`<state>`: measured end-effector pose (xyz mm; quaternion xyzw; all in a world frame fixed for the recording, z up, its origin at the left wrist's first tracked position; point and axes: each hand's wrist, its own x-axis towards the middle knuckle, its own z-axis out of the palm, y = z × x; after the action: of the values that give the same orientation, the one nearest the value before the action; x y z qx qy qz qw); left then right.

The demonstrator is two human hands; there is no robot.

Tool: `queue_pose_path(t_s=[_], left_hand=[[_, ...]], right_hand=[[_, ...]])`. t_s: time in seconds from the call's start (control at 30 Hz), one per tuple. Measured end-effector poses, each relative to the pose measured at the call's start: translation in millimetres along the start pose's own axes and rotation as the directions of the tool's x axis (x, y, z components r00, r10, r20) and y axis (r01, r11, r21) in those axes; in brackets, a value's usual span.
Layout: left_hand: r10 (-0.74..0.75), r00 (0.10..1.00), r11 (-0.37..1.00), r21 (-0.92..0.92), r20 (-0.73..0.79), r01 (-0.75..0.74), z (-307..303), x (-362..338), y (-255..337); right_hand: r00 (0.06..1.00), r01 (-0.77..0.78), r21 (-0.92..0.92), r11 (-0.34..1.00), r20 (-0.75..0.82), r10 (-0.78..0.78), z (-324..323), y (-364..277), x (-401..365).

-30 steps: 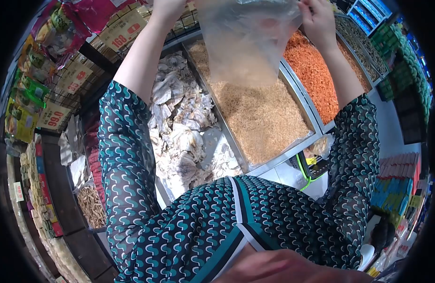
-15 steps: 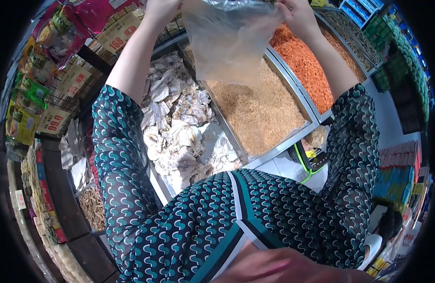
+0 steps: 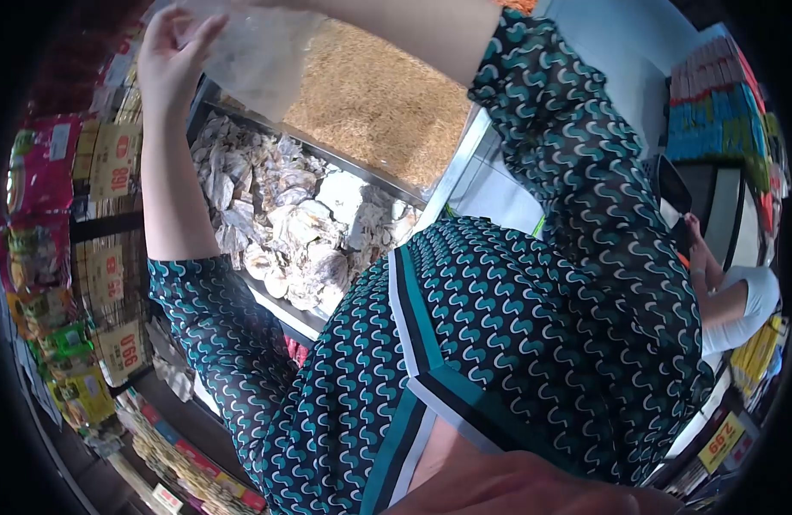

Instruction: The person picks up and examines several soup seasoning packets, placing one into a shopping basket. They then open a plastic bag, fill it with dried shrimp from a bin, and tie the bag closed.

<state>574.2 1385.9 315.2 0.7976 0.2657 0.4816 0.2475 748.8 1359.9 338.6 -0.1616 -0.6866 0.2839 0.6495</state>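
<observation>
My left hand (image 3: 174, 58) is raised at the upper left, its fingers curled at the edge of a clear plastic bag (image 3: 260, 53). The thin bag hangs beside the thumb, over the corner of a bin of small tan dried shrimp (image 3: 374, 94). From the right, my right forearm (image 3: 421, 33) reaches across the top of the view; the hand itself lies beyond the upper edge. Below the bag, a metal bin holds pale, flat dried fish or shellfish pieces (image 3: 297, 227).
Snack packets hang at the left with price cards (image 3: 115, 172). Stacked coloured packages (image 3: 709, 112) stand at the upper right. Another person's arm (image 3: 713, 287) shows at the right edge, near a yellow price card (image 3: 722, 442). The steel bin rim (image 3: 460, 154) borders a tiled floor.
My view has turned to the right, so the bins sit further left. Both arms and the bag have shifted left in the view, and my right hand has left the frame.
</observation>
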Motion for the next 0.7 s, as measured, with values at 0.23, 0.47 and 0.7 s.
queue_pose_path(t_s=[0.23,0.47,0.7], left_hand=[[-0.093,0.996,0.774,-0.628,0.01,0.078,12,-26,22],[-0.105,0.97,0.507,-0.827,0.221,0.243,3,-47,33],[-0.375,0.925,0.45,-0.884,-0.06,0.125,-63,-82,-8]], right_hand=[[0.95,0.212,-0.769,0.603,0.016,-0.313,-3,7,-111],[0.964,-0.058,-0.771,0.635,-0.209,-0.167,15,48,-125],[0.909,0.206,-0.843,0.497,-0.023,-0.417,-46,58,-121]])
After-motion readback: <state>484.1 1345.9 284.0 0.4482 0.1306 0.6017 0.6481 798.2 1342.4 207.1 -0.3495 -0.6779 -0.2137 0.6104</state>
